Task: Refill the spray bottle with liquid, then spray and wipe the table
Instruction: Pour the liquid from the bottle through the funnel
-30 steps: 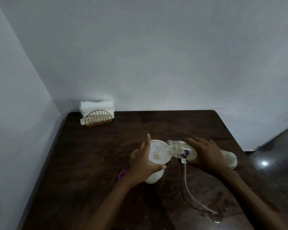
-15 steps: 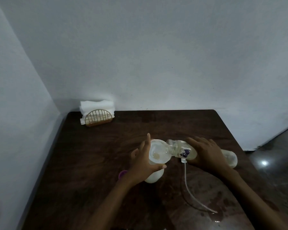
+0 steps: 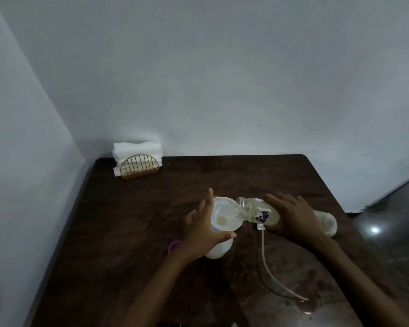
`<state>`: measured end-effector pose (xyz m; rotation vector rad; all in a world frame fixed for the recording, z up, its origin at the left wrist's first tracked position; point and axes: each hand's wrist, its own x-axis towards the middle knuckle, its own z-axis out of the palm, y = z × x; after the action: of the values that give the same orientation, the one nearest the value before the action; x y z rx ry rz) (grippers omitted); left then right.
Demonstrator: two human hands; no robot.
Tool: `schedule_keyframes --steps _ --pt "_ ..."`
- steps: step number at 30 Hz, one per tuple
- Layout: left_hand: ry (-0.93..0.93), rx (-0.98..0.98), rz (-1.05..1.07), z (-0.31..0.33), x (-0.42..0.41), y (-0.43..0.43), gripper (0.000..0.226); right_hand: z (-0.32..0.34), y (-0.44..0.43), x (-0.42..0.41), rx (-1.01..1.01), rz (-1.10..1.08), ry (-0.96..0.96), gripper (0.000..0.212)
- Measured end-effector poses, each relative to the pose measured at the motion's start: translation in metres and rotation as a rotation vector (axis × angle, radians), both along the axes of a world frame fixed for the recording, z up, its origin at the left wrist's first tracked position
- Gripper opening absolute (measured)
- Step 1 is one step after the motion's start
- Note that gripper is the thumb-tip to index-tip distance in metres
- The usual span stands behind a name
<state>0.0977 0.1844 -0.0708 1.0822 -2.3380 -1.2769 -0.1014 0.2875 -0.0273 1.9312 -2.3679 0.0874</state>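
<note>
1. White bottle [image 3: 219, 250]: opaque, rounded, upright at mid-table [image 3: 128, 232]; wide white funnel [image 3: 223, 217] sits in its top, w/ a small pale-yellow spot at the centre.
2. L hand [image 3: 203, 232]: grips the funnel, thumb curled across the near rim, fingers straight up the far side.
3. Clear bottle [image 3: 253, 210]: lying near-horizontal, threaded open neck over the funnel rim; pale yellowish liquid inside, purple label.
4. R hand [image 3: 295, 218]: fingers curled over the clear bottle's middle; its base shows beyond.
5. Thin white tube [image 3: 267, 263]: on the table, running from below the clear bottle toward the near R edge.
6. Purple cap [image 3: 174, 245]: just L of the L wrist.
7. Napkin holder [image 3: 139, 165], gold wire, w/ white napkins [image 3: 137, 148]: far L corner.
</note>
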Motion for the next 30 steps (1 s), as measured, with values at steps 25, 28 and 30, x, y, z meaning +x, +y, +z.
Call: schedule_keyframes --steps 25,28,30 --pt "0.011 0.001 -0.005 0.0046 0.0018 0.0012 0.115 0.0014 -0.0005 0.0027 -0.046 -0.001 0.004 0.058" --pt "0.011 0.000 -0.009 0.0058 0.0018 0.0016 0.115 0.0016 -0.0003 0.0016 -0.028 0.003 -0.002 0.059" --pt "0.013 0.006 -0.010 0.0066 0.0021 0.0018 0.114 0.0011 -0.0004 0.0009 -0.017 0.003 -0.002 0.062"
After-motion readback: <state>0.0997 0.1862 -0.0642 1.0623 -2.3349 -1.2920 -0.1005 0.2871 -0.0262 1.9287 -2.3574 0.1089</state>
